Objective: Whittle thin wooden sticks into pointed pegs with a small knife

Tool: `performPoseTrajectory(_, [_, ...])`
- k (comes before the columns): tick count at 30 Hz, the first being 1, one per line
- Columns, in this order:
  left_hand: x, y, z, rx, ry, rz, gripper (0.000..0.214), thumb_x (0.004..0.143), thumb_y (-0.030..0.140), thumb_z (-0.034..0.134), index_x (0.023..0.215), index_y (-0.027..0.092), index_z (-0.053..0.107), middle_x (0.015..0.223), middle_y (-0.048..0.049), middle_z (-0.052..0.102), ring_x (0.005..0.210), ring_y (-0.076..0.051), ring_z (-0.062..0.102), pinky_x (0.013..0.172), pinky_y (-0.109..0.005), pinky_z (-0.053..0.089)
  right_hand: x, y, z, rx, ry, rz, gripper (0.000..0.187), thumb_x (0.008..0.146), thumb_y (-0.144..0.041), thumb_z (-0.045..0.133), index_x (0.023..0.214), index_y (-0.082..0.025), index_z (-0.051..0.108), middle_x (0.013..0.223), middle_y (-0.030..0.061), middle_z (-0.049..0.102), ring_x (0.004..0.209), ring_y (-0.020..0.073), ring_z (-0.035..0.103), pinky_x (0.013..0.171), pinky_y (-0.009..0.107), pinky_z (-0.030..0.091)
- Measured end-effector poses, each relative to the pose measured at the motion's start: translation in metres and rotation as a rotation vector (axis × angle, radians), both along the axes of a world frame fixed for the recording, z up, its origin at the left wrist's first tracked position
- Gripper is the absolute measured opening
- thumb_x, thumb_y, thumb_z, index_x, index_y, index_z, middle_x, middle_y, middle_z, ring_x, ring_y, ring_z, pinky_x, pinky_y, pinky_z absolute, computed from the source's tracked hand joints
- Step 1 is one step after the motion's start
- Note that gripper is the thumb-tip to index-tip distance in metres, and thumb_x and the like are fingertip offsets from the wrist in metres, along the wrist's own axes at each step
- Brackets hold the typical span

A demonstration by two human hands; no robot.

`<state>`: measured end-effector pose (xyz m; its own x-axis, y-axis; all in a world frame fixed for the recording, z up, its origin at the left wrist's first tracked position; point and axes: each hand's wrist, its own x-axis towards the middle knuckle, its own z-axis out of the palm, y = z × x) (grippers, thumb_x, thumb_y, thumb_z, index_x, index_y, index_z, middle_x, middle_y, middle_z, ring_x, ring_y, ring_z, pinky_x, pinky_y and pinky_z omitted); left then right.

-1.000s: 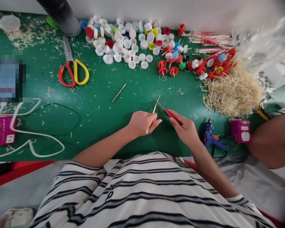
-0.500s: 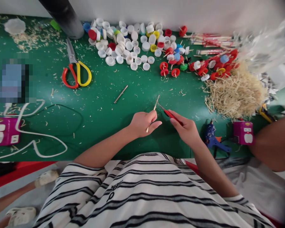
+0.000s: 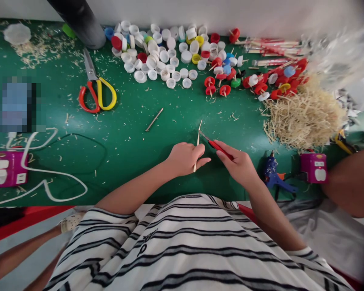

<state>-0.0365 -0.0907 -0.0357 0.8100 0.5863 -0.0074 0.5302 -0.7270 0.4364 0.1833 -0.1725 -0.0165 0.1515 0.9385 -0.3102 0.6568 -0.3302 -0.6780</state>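
Observation:
My left hand [image 3: 186,158] pinches a thin wooden stick [image 3: 197,138] that points away from me over the green table [image 3: 124,133]. My right hand [image 3: 238,163] is closed on a red-handled knife [image 3: 219,147], its blade tip touching the stick near the upper end. Both hands hover just above the table's near edge, close together.
A pile of plastic bottle caps [image 3: 160,52] lies at the back, with red caps on sticks [image 3: 218,83] beside it. Scissors [image 3: 95,89], a loose stick [image 3: 154,119], a heap of wood shavings [image 3: 303,117], a blue glue gun [image 3: 274,176] and purple power strips [image 3: 314,166] surround me. Another person's arm [image 3: 348,182] rests at right.
The stick in my left hand has turned more upright and the hand has shifted slightly right. The knife stays against the stick.

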Motion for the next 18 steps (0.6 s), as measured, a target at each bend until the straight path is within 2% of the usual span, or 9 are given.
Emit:
performPoseTrajectory(4, [0.001,-0.004,0.002,0.141,0.072,-0.062,0.039,0.107,0.037,0.029,0.103,0.016,0.062,0.076,-0.0078,0.071,0.076,-0.025,0.072,0.063,-0.035,0.035,0.007,-0.003,0.006,0.021,-0.052,0.035,0.051,0.098,-0.055,0.056,0.143,-0.035,0.066,0.136,0.0009,0.071,0.123,0.0291,0.068,0.106,0.045,0.054])
performPoseTrajectory(8, [0.002,-0.006,0.004,0.115,0.074,-0.051,0.031,0.106,0.029,0.034,0.109,0.014,0.062,0.078,-0.0072,0.073,0.08,-0.024,0.073,0.067,-0.036,0.038,0.011,-0.005,0.009,0.042,-0.078,0.042,0.052,0.098,-0.055,0.056,0.144,-0.033,0.066,0.132,0.0028,0.073,0.122,0.0292,0.069,0.103,0.044,0.056])
performPoseTrajectory(14, [0.004,-0.006,0.005,0.147,0.081,-0.062,0.039,0.106,0.035,0.033,0.098,0.014,0.066,0.078,-0.0104,0.073,0.079,-0.025,0.072,0.064,-0.036,0.036,0.01,-0.006,0.006,0.006,-0.083,0.026,0.051,0.099,-0.057,0.054,0.142,-0.034,0.067,0.134,0.0015,0.073,0.115,0.0271,0.072,0.099,0.042,0.057])
performPoseTrajectory(18, [0.006,-0.006,0.004,0.142,0.084,-0.072,0.041,0.106,0.034,0.033,0.094,0.015,0.067,0.077,-0.0103,0.074,0.079,-0.026,0.073,0.063,-0.036,0.036,0.005,0.0,0.015,-0.067,-0.231,0.038,0.049,0.099,-0.057,0.051,0.142,-0.039,0.066,0.126,0.0005,0.076,0.103,0.0269,0.075,0.085,0.039,0.059])
